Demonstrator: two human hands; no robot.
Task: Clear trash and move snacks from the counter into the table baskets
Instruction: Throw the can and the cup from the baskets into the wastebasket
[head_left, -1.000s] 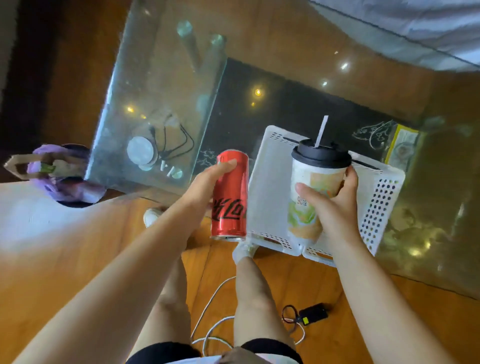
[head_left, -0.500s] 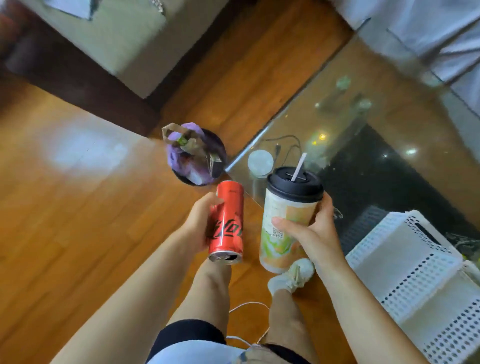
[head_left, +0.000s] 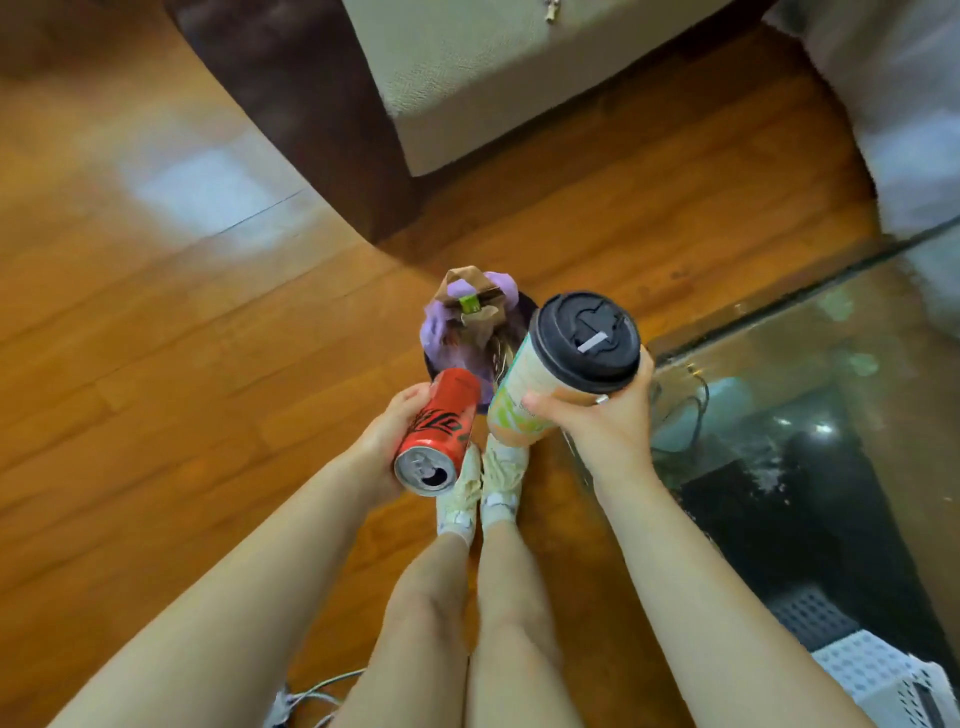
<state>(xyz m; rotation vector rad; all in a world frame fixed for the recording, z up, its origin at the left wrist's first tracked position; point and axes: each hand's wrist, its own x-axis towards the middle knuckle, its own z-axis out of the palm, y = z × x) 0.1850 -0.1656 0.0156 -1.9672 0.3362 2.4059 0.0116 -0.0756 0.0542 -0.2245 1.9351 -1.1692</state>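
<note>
Left hand (head_left: 387, 441) wrapped around the opened red soda can (head_left: 439, 434) and right hand (head_left: 605, 423) around the lidded drink cup (head_left: 566, 364), both now carried from the table (head_left: 779, 364) to above the trash bin (head_left: 434, 364), ready for dropping.

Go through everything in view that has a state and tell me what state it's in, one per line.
Red can: opened, tipped, held in left hand.
Drink cup: black lid on, straw in, tilted, held in right hand.
Trash bin: on the floor, stuffed above its rim with a paper bag and purple liner.
White basket: only a corner shows; contents unseen.
</note>
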